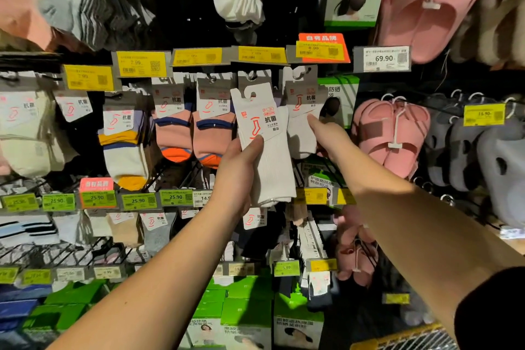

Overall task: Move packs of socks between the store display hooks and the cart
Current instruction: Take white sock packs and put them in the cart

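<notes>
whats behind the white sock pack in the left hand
Behind the white sock pack held by the left hand, a grey card on its hook peeks above it and pink socks show at its left. What hangs directly behind stays covered.

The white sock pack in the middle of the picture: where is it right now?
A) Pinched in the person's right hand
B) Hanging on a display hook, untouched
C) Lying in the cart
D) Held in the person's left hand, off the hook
D: the left hand grips the white sock pack with its hanger hole free of any hook, while the right hand reaches to another white pack on the hook.
</notes>
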The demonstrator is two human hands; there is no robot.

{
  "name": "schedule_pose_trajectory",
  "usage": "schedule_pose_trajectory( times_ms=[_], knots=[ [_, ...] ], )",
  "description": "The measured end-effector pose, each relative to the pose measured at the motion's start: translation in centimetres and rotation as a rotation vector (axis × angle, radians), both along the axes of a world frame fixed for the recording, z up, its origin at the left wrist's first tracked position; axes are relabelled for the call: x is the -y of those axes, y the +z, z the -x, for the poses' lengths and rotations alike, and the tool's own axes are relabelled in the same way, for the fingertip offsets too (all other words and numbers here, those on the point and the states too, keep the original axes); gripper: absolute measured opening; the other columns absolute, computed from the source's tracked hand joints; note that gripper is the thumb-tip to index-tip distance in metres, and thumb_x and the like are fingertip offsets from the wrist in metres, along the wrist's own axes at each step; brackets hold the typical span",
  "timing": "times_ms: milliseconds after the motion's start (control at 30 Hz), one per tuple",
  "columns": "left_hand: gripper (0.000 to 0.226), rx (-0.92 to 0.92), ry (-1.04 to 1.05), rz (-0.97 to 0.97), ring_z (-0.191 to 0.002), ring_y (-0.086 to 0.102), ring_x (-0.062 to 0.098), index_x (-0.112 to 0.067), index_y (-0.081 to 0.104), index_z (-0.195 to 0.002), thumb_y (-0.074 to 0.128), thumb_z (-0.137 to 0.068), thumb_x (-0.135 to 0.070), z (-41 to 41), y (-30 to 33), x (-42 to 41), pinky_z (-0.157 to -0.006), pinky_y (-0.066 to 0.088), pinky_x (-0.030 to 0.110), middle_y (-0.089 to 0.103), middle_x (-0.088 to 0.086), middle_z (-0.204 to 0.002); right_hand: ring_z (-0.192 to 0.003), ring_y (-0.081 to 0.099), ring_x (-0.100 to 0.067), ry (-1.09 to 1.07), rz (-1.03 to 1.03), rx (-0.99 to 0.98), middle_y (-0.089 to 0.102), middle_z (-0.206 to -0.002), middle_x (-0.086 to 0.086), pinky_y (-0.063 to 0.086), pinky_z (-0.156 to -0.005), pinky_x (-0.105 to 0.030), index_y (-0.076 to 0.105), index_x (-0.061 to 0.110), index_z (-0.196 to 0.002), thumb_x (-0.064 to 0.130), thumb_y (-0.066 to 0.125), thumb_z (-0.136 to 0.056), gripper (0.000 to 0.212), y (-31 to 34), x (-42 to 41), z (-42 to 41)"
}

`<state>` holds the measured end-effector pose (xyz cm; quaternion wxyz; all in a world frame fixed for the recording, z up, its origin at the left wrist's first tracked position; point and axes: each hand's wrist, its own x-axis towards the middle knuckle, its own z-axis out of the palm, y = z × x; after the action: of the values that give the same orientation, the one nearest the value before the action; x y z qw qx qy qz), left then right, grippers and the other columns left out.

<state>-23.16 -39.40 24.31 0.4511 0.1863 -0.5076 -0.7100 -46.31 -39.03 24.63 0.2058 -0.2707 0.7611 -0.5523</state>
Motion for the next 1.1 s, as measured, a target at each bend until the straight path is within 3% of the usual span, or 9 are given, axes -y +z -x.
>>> schedule_pose_trajectory(
  times_ms=[67, 133, 267, 467, 600, 700, 800, 1000, 1100],
  knots=[
    [0.017, -0.003, 0.001, 0.009, -0.097, 0.073, 0.011, -0.018, 0.062, -0.113, 0.050, -0.104, -0.011, -0.1, 0.0, -0.1, -0.080, 0.055, 0.029, 0.077, -0.007, -0.102, -0.094, 0.061, -0.028, -0.006, -0.075, -0.047, 0.063, -0.114, -0.010, 0.050, -0.077, -0.033, 0.056, 0.007, -0.132, 0.071, 0.050, -0.088, 0.078, -0.5, -0.9, -0.5],
    [0.016, -0.015, 0.005, 0.007, -0.094, 0.073, 0.009, -0.019, 0.062, -0.110, 0.050, -0.103, -0.010, -0.1, -0.1, -0.2, -0.078, 0.056, 0.026, 0.078, -0.009, -0.098, -0.109, 0.060, -0.032, -0.032, -0.078, -0.057, 0.062, -0.123, -0.012, 0.047, -0.088, -0.036, 0.055, 0.003, -0.134, 0.073, 0.050, -0.086, 0.084, -1.5, -1.8, -0.9],
    [0.017, -0.018, 0.012, -0.001, -0.096, 0.073, 0.008, -0.019, 0.062, -0.111, 0.051, -0.103, -0.009, 0.0, -0.3, -0.2, -0.077, 0.056, 0.024, 0.076, -0.009, -0.102, -0.085, 0.056, -0.020, -0.076, 0.029, -0.125, 0.061, -0.102, -0.008, 0.035, -0.063, -0.030, 0.059, 0.008, -0.111, 0.052, 0.050, -0.098, 0.047, -3.2, -4.2, -3.1],
    [0.018, 0.013, 0.003, 0.001, -0.093, 0.072, 0.004, -0.015, 0.061, -0.118, 0.052, -0.103, -0.011, 0.4, -0.9, -0.6, -0.070, 0.055, 0.017, 0.076, -0.009, -0.103, -0.078, 0.054, -0.011, 0.065, 0.199, -0.003, 0.060, -0.092, 0.001, 0.041, -0.071, -0.028, 0.059, 0.024, -0.092, 0.044, 0.044, -0.105, 0.028, -5.5, -5.8, -6.7],
    [0.024, 0.055, -0.008, -0.003, -0.091, 0.073, 0.009, -0.009, 0.059, -0.125, 0.054, -0.102, -0.013, 0.9, -1.2, -1.0, -0.068, 0.056, 0.020, 0.075, 0.000, -0.108, -0.091, 0.064, -0.011, 0.192, 0.298, 0.095, 0.069, -0.098, 0.006, 0.050, -0.079, -0.025, 0.063, 0.030, -0.101, 0.054, 0.046, -0.101, 0.029, -5.5, -6.4, -7.8],
    [0.025, 0.080, -0.049, -0.004, -0.096, 0.073, 0.015, -0.009, 0.060, -0.126, 0.054, -0.103, -0.016, 1.5, -1.3, -1.4, -0.072, 0.059, 0.026, 0.075, 0.006, -0.113, -0.089, 0.070, 0.001, 0.284, 0.355, 0.147, 0.075, -0.090, 0.018, 0.054, -0.075, -0.015, 0.063, 0.027, -0.101, 0.038, 0.046, -0.106, 0.021, -4.7, -7.2, -8.5],
    [0.025, 0.109, -0.109, -0.002, -0.104, 0.072, 0.020, -0.012, 0.062, -0.126, 0.053, -0.104, -0.019, 2.1, -1.3, -1.6, -0.080, 0.060, 0.032, 0.075, 0.007, -0.115, -0.093, 0.071, -0.008, 0.252, 0.405, 0.124, 0.075, -0.095, 0.010, 0.056, -0.081, -0.024, 0.063, 0.024, -0.100, 0.030, 0.048, -0.106, 0.017, -3.7, -7.5, -9.2],
    [0.021, 0.282, -0.120, 0.095, -0.093, 0.073, 0.015, -0.014, 0.067, -0.117, 0.058, -0.101, -0.024, 3.0, -0.4, -1.3, -0.075, 0.057, 0.026, 0.076, 0.002, -0.108, -0.101, 0.072, -0.017, 0.151, 0.447, 0.092, 0.076, -0.107, 0.003, 0.057, -0.094, -0.047, 0.063, 0.026, -0.107, 0.032, 0.048, -0.106, 0.016, -2.2, -7.7, -8.3],
    [0.021, 0.414, -0.075, 0.180, -0.097, 0.071, 0.024, -0.014, 0.067, -0.108, 0.060, -0.098, -0.031, 3.6, 0.3, -0.8, -0.081, 0.053, 0.038, 0.075, 0.005, -0.106, -0.105, 0.071, -0.018, 0.117, 0.463, 0.059, 0.073, -0.114, -0.001, 0.055, -0.097, -0.050, 0.060, 0.016, -0.116, 0.031, 0.045, -0.107, 0.022, -0.3, -7.7, -7.4]
  ],
)
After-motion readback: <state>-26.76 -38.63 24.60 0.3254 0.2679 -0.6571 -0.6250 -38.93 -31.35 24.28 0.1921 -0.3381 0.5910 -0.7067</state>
